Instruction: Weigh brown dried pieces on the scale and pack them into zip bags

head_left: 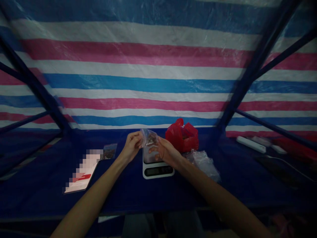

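Observation:
A small clear zip-lock bag with brownish dried bits inside is held above a white kitchen scale. My left hand pinches the bag's upper left edge. On the other side, my right hand grips the bag's right edge near the thumb, its other fingers curled loosely over the dark weighing plate. The scale's display faces me, but I cannot read it. Just beyond my right hand stands an open red plastic bag with some brownish contents. Clear plastic bags lie beside my right forearm.
Another filled zip-lock bag lies on the blue table, by a phone-like slab with a lit screen. White devices and a cable are at far right. Blue frame bars and striped sheeting enclose the table.

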`<state>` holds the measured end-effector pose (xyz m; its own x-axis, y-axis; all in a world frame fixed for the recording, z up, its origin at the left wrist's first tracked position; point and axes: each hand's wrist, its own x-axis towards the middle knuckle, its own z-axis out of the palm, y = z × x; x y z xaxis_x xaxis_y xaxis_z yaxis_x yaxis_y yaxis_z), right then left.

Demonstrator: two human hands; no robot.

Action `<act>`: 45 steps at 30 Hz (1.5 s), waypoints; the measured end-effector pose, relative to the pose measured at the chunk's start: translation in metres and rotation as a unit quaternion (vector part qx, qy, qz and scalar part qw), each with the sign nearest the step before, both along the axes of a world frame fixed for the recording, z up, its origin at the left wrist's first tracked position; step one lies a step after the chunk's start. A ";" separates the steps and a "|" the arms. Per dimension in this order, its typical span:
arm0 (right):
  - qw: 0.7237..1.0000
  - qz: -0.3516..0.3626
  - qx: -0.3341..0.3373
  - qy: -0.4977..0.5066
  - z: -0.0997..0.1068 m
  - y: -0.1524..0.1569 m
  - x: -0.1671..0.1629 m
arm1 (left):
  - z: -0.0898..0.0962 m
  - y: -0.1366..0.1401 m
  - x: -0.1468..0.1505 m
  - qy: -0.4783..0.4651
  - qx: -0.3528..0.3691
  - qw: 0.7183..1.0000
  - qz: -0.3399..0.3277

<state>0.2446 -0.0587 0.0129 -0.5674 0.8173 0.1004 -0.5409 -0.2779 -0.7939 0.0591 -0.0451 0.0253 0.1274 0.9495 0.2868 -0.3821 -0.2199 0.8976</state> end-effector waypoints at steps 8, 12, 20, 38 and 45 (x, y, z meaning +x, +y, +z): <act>0.999 -0.020 0.040 0.015 -0.006 -0.003 -0.008 | 0.011 0.000 0.002 -0.047 0.000 0.999 -0.011; 0.998 -0.031 0.052 -0.007 -0.004 -0.005 -0.006 | 0.009 0.004 0.001 -0.064 -0.012 0.998 -0.010; 0.996 -0.089 -0.021 0.008 -0.011 0.000 -0.009 | 0.005 0.006 0.002 -0.036 0.001 0.999 -0.011; 0.964 -0.250 0.052 -0.074 -0.009 -0.020 -0.018 | 0.018 0.013 -0.010 -0.132 -0.031 0.989 0.053; 0.996 -0.085 -0.040 -0.007 -0.005 -0.007 -0.015 | 0.015 -0.001 -0.001 -0.048 -0.008 0.996 -0.070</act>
